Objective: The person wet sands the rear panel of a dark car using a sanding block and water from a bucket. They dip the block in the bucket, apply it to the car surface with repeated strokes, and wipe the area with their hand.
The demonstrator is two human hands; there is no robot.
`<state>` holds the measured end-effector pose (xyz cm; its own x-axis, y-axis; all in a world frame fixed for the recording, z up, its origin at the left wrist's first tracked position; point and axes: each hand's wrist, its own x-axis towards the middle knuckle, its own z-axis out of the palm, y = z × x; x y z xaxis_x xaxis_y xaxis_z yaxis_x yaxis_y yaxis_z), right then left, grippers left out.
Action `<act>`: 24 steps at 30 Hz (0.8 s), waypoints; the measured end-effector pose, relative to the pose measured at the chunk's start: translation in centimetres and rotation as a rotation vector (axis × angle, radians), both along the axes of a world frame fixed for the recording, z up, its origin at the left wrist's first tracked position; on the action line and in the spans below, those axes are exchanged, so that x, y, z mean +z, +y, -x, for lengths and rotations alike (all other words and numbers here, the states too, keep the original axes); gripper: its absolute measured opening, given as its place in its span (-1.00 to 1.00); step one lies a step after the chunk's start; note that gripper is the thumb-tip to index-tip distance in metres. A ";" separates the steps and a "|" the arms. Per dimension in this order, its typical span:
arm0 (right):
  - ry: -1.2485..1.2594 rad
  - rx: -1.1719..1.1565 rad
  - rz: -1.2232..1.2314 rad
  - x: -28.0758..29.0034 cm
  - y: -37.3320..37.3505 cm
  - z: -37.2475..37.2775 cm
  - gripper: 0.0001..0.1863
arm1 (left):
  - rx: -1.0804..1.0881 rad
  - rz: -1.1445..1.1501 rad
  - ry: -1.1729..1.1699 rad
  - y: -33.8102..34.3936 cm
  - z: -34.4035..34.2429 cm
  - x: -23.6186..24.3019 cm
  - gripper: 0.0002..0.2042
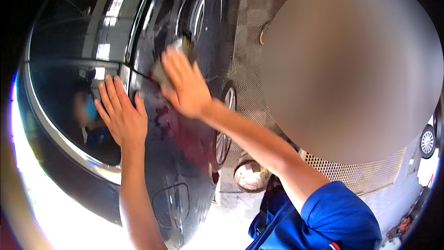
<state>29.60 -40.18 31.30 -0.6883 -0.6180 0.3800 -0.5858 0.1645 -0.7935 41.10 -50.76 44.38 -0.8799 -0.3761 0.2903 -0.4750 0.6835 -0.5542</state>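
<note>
A dark, glossy car (185, 134) fills the left side, its panel reddish where light falls on it. My left hand (123, 122) rests open and flat, fingers spread, over the lower edge of the side window (60, 97) and its bright trim. Further ahead, my right hand (187, 83) presses a greyish pad (159, 73) against the door below the window line. The fingers lie over the pad and hide much of it; whether it is a folded cloth or a sponge I cannot tell. Slight blur softens the right hand.
A car wheel (224, 134) sits below my right forearm. Beside it on the patterned floor (252, 65) stands a round bucket (252, 176). Perforated floor grating (370, 176) lies to the right, and another vehicle's wheel (427, 141) shows at the far right. A blurred disc covers the upper right.
</note>
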 end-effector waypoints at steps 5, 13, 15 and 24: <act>0.140 0.092 -0.022 -0.1 -0.2 4.3 -0.15 | 0.007 0.044 0.008 -0.2 -0.2 0.0 -0.35; 0.095 -0.129 0.082 0.5 -2.5 3.4 -0.15 | -0.014 0.092 0.007 0.2 0.2 0.1 -0.39; 0.063 0.024 0.014 -0.8 1.4 0.2 -0.11 | -0.044 0.059 0.031 0.3 0.4 -0.7 -0.39; -0.205 0.177 -0.308 -7.3 19.5 -3.5 -0.21 | -0.145 -0.057 -0.022 0.4 1.2 -1.3 -0.32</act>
<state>33.07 -20.66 23.96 -0.6031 -0.7973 0.0242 -0.4610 0.3235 -0.8263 39.91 -50.37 43.12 -0.9324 -0.2595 0.2517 -0.3565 0.7749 -0.5219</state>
